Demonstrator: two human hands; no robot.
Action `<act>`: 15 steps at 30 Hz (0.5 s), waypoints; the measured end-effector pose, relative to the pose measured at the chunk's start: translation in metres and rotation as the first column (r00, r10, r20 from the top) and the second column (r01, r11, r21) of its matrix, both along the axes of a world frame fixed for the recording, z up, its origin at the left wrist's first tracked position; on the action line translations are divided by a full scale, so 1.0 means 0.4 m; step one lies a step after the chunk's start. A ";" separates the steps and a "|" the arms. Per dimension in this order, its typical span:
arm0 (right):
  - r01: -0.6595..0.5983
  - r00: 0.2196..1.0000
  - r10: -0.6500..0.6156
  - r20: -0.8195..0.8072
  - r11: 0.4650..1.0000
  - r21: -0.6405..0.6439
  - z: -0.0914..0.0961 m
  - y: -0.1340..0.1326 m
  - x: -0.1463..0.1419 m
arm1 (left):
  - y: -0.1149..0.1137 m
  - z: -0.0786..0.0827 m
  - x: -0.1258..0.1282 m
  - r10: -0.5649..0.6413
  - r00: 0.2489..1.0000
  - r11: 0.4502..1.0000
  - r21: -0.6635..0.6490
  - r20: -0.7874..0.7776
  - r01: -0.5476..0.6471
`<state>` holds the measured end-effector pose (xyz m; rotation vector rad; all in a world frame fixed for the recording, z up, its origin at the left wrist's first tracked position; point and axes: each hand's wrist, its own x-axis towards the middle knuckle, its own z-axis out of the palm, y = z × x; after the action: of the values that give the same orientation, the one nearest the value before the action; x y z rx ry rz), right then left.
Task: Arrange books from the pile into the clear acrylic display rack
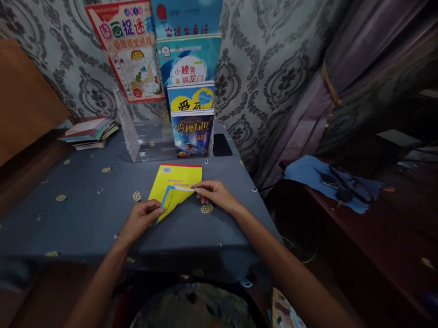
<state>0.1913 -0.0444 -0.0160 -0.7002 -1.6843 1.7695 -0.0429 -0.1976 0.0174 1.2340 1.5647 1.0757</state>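
Note:
A thin yellow book (174, 182) lies on the blue-grey tablecloth (82, 210), back cover up, its near right corner folded over to show a blue page. My left hand (141, 219) pinches the book's near left corner. My right hand (214, 193) pinches the folded edge at the book's right side. Just behind the book stands a clear acrylic display rack (139, 139) holding several children's books in stepped rows (189, 73).
A small stack of books (89, 134) lies at the table's back left. A black flat object (222, 145) sits right of the rack. A dark wooden bench to the right carries a blue cloth (314, 176) with scissors. Another book (291, 324) lies on the floor.

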 end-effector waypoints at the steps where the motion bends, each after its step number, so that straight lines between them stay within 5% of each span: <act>1: 0.001 1.000 -0.001 0.005 1.000 -0.002 0.000 -0.001 0.000 | 0.003 0.004 -0.006 -0.019 1.000 0.999 -0.028 0.011 0.019; 15: -0.014 0.998 0.015 0.058 1.000 -0.005 0.017 -0.015 0.012 | 0.011 0.029 -0.041 -0.239 0.970 0.969 -0.077 -0.036 0.236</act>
<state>0.1960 -0.0503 -0.0092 -0.7499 -1.7284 1.7790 -0.0593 -0.1931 0.0290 1.3650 1.4330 0.8360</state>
